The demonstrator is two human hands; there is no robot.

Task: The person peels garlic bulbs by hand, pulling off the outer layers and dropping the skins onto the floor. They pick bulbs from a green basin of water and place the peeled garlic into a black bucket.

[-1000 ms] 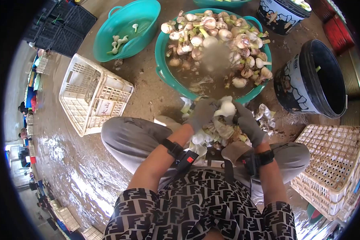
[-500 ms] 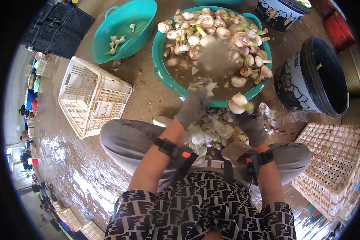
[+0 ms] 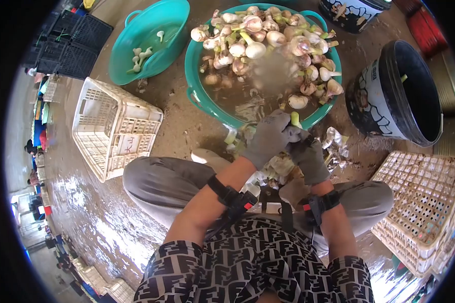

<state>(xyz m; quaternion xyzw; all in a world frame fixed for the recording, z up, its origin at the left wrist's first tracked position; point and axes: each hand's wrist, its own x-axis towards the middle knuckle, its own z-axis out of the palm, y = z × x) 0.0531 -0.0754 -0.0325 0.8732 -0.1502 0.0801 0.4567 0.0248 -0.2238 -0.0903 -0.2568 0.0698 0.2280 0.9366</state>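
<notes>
In grey gloves, my left hand and my right hand meet just at the near rim of a large green basin. Both are closed around a garlic bulb that their fingers mostly hide; its cut green stem sticks up between them. Heaped garlic bulbs with short stems fill the far side of the basin, above murky brown water. Below my hands, between my legs, lies a pile of stripped garlic skins, with more skins to the right.
A smaller green basin at upper left holds several clean white bulbs. A white crate lies left, and an upturned crate sits right. A black bucket stands right of the basin, another bucket behind. The floor is wet.
My left hand has moved right and up from the skins to join my right hand at the bulb. The bulb, plainly visible before in my right hand, is now mostly covered.
</notes>
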